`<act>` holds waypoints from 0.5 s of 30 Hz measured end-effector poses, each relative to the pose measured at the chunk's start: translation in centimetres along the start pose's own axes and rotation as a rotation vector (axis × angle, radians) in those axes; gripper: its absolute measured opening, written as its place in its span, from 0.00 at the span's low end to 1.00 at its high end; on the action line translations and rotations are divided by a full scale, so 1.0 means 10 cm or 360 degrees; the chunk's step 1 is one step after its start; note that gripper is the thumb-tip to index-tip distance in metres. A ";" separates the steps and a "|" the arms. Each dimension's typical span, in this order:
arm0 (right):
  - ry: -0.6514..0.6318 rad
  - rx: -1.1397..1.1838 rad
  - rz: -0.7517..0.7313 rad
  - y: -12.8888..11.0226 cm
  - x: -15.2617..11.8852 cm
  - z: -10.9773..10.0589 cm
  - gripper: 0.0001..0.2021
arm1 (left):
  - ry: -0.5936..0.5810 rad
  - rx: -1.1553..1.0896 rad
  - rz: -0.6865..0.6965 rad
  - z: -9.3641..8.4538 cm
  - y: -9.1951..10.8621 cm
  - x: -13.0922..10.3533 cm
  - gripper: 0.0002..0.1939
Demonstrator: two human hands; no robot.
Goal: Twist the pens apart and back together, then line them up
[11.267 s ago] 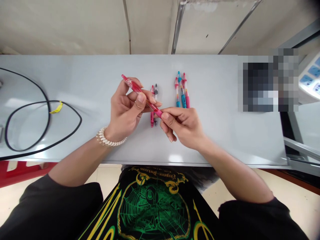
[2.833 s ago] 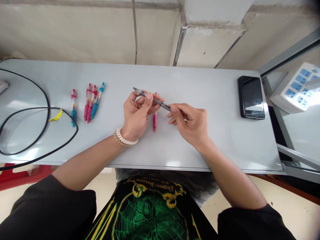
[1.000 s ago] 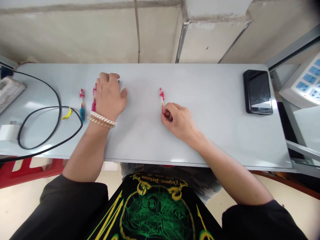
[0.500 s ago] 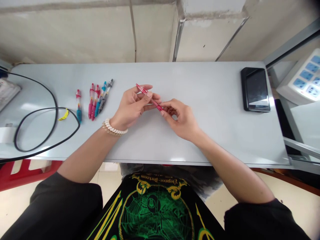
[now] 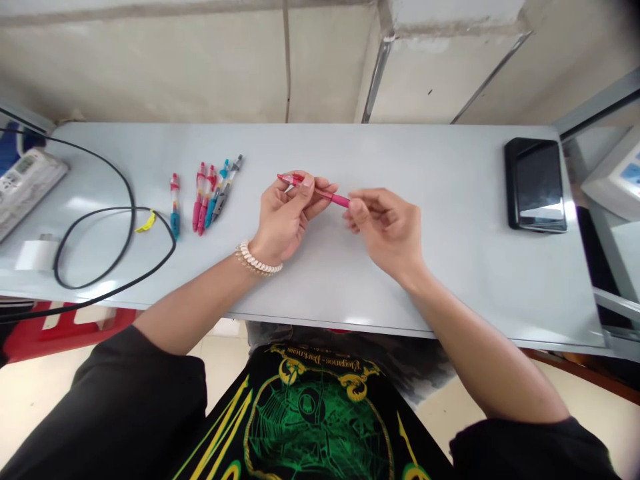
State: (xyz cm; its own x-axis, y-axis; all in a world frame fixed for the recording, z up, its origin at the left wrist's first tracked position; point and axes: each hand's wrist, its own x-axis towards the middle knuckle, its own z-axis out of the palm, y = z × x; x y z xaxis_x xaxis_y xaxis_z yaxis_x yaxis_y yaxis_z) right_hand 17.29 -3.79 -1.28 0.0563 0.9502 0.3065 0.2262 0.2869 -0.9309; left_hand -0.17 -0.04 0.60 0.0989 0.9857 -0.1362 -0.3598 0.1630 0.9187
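Above the middle of the table, a pink pen [image 5: 325,194] lies across both my hands, its thin red end to the left and its pink grip to the right. My left hand [image 5: 290,217] is closed on the left part of the barrel, thumb on top. Thumb and fingers of my right hand [image 5: 390,230] pinch the pink grip end, whose tip they hide. Left of my hands lies a group of pens: two pink pens [image 5: 204,200], a blue pen [image 5: 216,197] and a grey pen [image 5: 228,187]. A pen with a red top and blue grip [image 5: 175,207] lies apart from them.
A black cable [image 5: 131,193] with a yellow tag [image 5: 146,222] loops over the table's left side, near a white plug adapter [image 5: 37,255] and a power strip [image 5: 33,183]. At the right end sits a black device with a screen [image 5: 537,185]. A wall rises behind.
My right hand has shifted along the pen to its grip end and turned, and the pen lies flatter. The view has swung slightly left.
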 end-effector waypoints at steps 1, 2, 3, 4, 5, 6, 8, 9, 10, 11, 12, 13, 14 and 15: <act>-0.0007 0.0018 0.0036 -0.01 0.00 0.00 0.17 | 0.0001 0.0002 -0.0002 0.00 0.00 0.00 0.12; -0.0005 0.0030 0.0025 -0.01 0.00 -0.01 0.17 | 0.0006 0.0006 -0.0007 0.01 0.01 0.00 0.12; 0.0006 0.0046 -0.0012 -0.02 0.00 -0.01 0.17 | 0.0018 0.0011 -0.0008 0.01 0.01 0.00 0.12; 0.0020 0.0073 -0.0044 -0.03 0.01 -0.01 0.16 | 0.0029 0.0013 -0.0005 0.02 0.01 0.00 0.12; 0.0017 0.0105 -0.0036 -0.03 0.01 -0.01 0.17 | 0.0033 0.0011 0.0002 0.02 0.01 0.00 0.13; 0.0002 0.0132 0.0009 -0.03 0.01 -0.01 0.17 | 0.0028 0.0006 0.0010 0.02 0.01 -0.01 0.13; -0.0007 0.0145 0.0069 -0.04 0.01 -0.01 0.17 | 0.0011 -0.0007 0.0023 0.03 0.01 -0.01 0.13; 0.0007 0.0129 0.0049 -0.04 0.01 -0.01 0.17 | 0.0004 -0.0008 0.0021 0.03 0.01 -0.01 0.12; 0.0027 0.0111 0.0007 -0.03 0.01 0.00 0.17 | 0.0005 -0.0005 0.0016 0.03 0.01 -0.01 0.12; 0.0041 0.0103 -0.0030 -0.03 0.01 0.00 0.17 | 0.0011 0.0003 0.0006 0.03 0.01 -0.02 0.12; 0.0038 0.0106 -0.0034 -0.02 0.01 0.00 0.17 | 0.0019 0.0014 -0.0005 0.04 0.01 -0.02 0.12; 0.0013 0.0115 0.0003 -0.02 0.01 0.00 0.18 | 0.0023 0.0026 -0.0015 0.04 0.01 -0.02 0.12; -0.0018 0.0123 0.0056 -0.02 0.01 0.01 0.18 | 0.0025 0.0035 -0.0020 0.04 0.01 -0.02 0.12; -0.0036 0.0122 0.0087 -0.01 0.00 0.01 0.17 | 0.0023 0.0039 -0.0021 0.04 0.01 -0.02 0.12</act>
State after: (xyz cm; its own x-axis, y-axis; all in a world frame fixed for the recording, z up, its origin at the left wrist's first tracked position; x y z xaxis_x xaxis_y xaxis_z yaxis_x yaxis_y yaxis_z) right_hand 17.17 -3.81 -1.18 0.0446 0.9670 0.2509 0.1480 0.2420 -0.9589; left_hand 0.13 -0.26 0.89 0.0900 0.9840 -0.1535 -0.3355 0.1751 0.9256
